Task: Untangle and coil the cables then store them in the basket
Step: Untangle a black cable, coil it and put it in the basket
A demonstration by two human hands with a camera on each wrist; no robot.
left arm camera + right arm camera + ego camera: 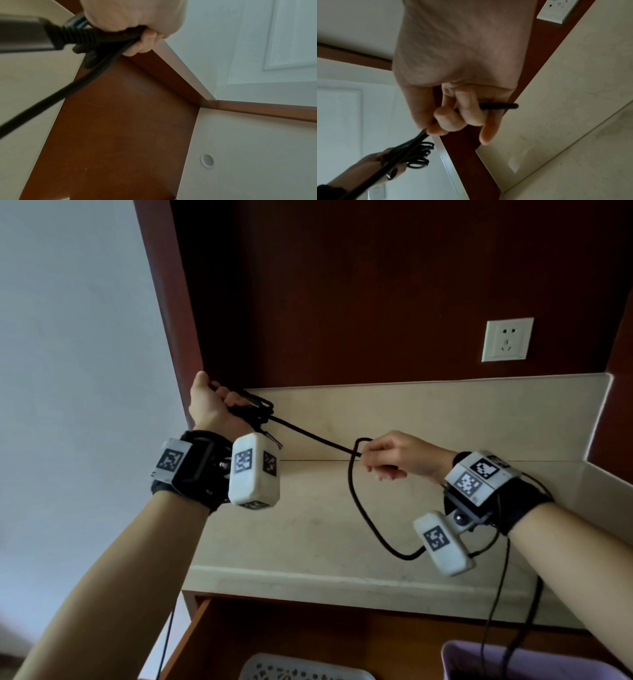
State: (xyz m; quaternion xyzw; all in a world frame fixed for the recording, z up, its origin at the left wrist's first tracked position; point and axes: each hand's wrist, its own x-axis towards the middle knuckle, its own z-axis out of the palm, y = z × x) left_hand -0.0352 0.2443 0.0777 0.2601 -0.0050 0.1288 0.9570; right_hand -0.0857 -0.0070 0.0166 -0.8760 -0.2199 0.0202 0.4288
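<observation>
My left hand (222,398) is raised at the counter's back left corner and grips a bundle of coiled black cable (255,407). In the left wrist view its fingers (145,39) wrap the loops beside a black plug (68,35). From the bundle a taut strand (315,436) runs right to my right hand (371,462), which pinches it. Below that hand the cable hangs in a slack loop (368,518). The right wrist view shows my right fingers (453,116) curled round the strand (500,106), with the coil (419,155) beyond. A white perforated basket (301,671) lies in the drawer below.
A beige stone counter (325,525) with a raised back ledge lies under both hands. Dark brown wood panels rise behind it, with a white wall socket (507,339). The wooden drawer (291,628) stands open, and a purple bin (513,660) is at the lower right.
</observation>
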